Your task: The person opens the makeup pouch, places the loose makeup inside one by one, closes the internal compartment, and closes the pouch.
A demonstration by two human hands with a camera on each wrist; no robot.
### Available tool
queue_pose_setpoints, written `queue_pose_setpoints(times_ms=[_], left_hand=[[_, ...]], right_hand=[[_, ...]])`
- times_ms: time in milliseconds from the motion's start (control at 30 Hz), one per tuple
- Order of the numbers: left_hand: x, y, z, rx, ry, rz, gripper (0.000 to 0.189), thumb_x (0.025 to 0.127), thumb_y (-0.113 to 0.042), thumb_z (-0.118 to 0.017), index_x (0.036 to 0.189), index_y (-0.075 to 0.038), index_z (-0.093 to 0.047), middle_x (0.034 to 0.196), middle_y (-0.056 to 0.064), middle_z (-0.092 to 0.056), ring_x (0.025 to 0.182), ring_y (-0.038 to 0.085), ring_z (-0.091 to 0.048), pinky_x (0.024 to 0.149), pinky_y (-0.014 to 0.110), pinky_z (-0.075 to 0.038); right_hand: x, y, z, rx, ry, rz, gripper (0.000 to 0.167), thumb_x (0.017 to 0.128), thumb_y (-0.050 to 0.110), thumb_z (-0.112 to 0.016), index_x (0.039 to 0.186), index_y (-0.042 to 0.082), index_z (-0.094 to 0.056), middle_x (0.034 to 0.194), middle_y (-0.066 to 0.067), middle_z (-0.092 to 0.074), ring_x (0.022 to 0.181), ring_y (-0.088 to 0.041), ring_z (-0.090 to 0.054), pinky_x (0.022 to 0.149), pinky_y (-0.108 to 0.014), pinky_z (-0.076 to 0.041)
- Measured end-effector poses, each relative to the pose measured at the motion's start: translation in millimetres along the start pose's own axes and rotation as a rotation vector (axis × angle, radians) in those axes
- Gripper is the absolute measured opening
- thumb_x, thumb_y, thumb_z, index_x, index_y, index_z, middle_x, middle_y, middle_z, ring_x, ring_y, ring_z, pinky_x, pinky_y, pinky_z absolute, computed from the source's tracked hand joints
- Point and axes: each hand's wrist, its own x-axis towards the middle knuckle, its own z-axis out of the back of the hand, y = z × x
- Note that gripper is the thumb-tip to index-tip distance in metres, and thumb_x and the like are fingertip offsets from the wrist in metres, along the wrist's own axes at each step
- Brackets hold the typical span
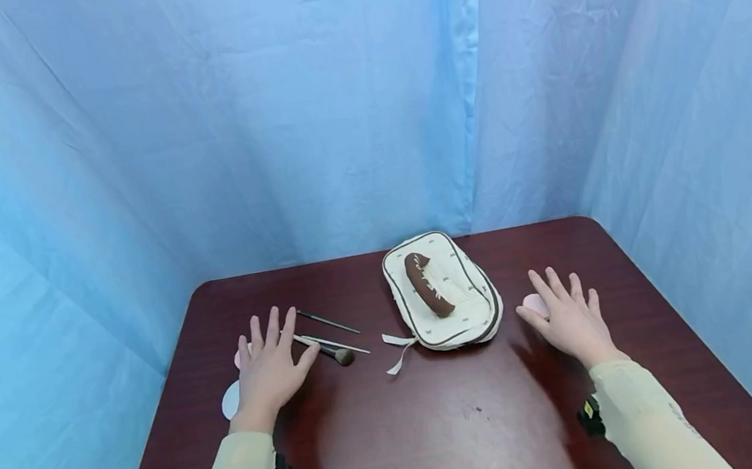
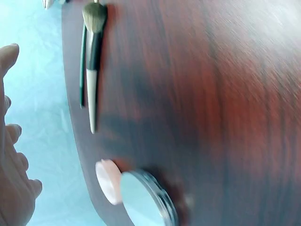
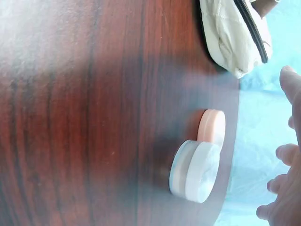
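Note:
Held out above the table, my left hand (image 1: 270, 374) has its fingers spread and grips nothing. Near its thumb lie a makeup brush (image 1: 343, 356), a thin white stick (image 1: 343, 345) and a slim dark stick (image 1: 330, 322). A shiny-sided round container with a pale top (image 2: 143, 200) and a smaller pink round container (image 2: 109, 181) sit by this hand. My right hand (image 1: 572, 323) is likewise spread and holds nothing. Close below it are a pink round container (image 3: 212, 128) and a larger white round jar (image 3: 195, 172), which the hand hides in the head view.
Between the hands, toward the back, lies a cream zippered pouch (image 1: 470, 297) with dark piping, a brown handle (image 1: 427, 287) and white ribbon ends (image 1: 399, 352). The dark red wooden table (image 1: 399, 433) has blue curtains (image 1: 334, 115) around its back and sides.

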Motion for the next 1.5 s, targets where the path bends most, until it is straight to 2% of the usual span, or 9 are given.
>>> queue_pose_setpoints(times_ms=[267,500,667,1000,1300,1500], left_hand=[[21.6,-34.8,-0.6,0.025,0.057,-0.065,0.086,0.098,-0.062,-0.053,0.166,-0.024,-0.015,0.172,0.01,-0.006,0.157,0.042,0.004,0.123,0.066,-0.004],[36.8,-64.6,-2.9,0.047,0.053,-0.153,0.082,0.099,-0.06,-0.054,0.165,-0.024,-0.021,0.172,0.009,-0.012,0.157,0.041,-0.002,0.123,0.065,-0.011],[43.6,-81.2,-10.2,0.076,0.073,-0.22,0.081,0.1,-0.06,-0.052,0.165,-0.024,-0.021,0.171,0.008,-0.015,0.157,0.04,-0.006,0.123,0.064,-0.015],[49.2,-103.5,-32.0,0.09,0.141,-0.314,0.074,0.102,-0.057,-0.052,0.164,-0.026,-0.027,0.169,0.005,-0.027,0.157,0.037,-0.013,0.124,0.06,-0.017],[52.5,-117.6,-40.2,0.094,0.178,-0.41,0.067,0.103,-0.05,-0.053,0.162,-0.023,-0.033,0.167,0.004,-0.032,0.156,0.036,-0.02,0.123,0.058,-0.022],[55.0,-124.1,-46.8,0.097,0.191,-0.471,0.061,0.104,-0.042,-0.055,0.16,-0.024,-0.037,0.165,0.003,-0.034,0.155,0.033,-0.023,0.123,0.055,-0.024]], right_hand=[[9.0,16.9,0.6,-0.019,0.032,0.04,0.083,0.1,0.059,-0.053,0.165,0.018,-0.02,0.169,-0.023,-0.013,0.15,-0.058,-0.001,0.113,-0.079,0.0],[12.8,33.4,-8.0,-0.05,0.017,0.117,0.081,0.1,0.055,-0.058,0.164,0.019,-0.024,0.168,-0.021,-0.018,0.151,-0.055,-0.007,0.116,-0.076,-0.006],[12.4,42.4,-15.5,-0.083,0.016,0.161,0.08,0.099,0.054,-0.06,0.163,0.018,-0.028,0.168,-0.02,-0.022,0.151,-0.054,-0.011,0.116,-0.075,-0.01],[8.7,58.7,-31.4,-0.114,-0.011,0.276,0.078,0.096,0.052,-0.066,0.159,0.017,-0.039,0.165,-0.018,-0.031,0.151,-0.05,-0.02,0.117,-0.073,-0.017],[3.2,64.2,-42.6,-0.121,-0.033,0.351,0.075,0.093,0.05,-0.071,0.155,0.016,-0.046,0.162,-0.018,-0.037,0.15,-0.047,-0.027,0.117,-0.07,-0.023],[2.1,63.0,-49.0,-0.129,-0.073,0.428,0.071,0.092,0.046,-0.074,0.15,0.011,-0.053,0.158,-0.018,-0.044,0.149,-0.045,-0.032,0.12,-0.065,-0.023]])
